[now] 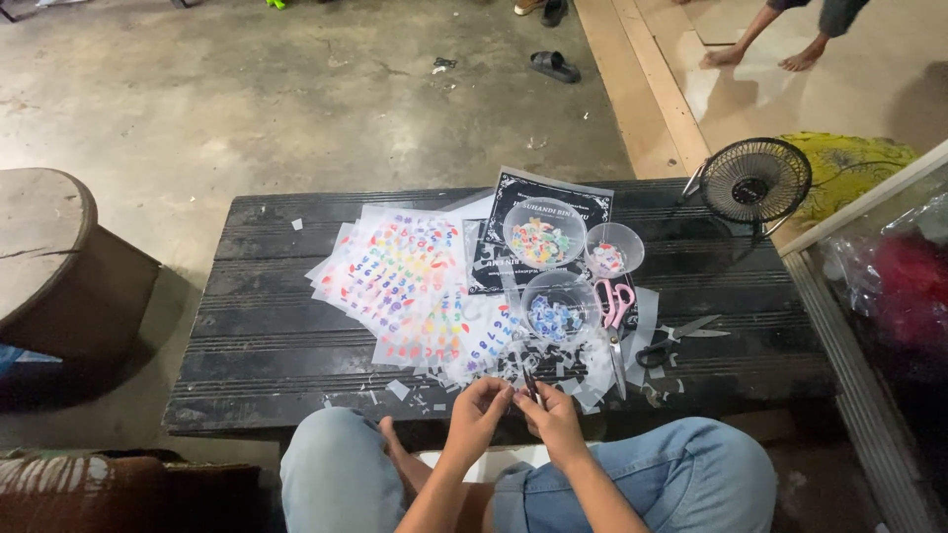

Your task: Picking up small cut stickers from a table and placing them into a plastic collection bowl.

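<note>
My left hand (479, 410) and my right hand (553, 415) meet just above my lap at the near edge of the black bench (267, 345). Their fingertips pinch a small dark piece (530, 387) between them; I cannot tell what it is. Just beyond my hands lie paper scraps (553, 367) and sheets of colourful letter stickers (405, 281). Three clear bowls hold cut coloured pieces: a large one (544, 232), a small one (613, 250) and a near one (559, 305).
Pink-handled scissors (614, 316) and black-handled scissors (676, 341) lie right of the bowls. A small black fan (755, 183) stands at the bench's far right corner. A round wooden stool (49, 257) is at left. Another person's bare feet (765, 54) stand on the tiles beyond.
</note>
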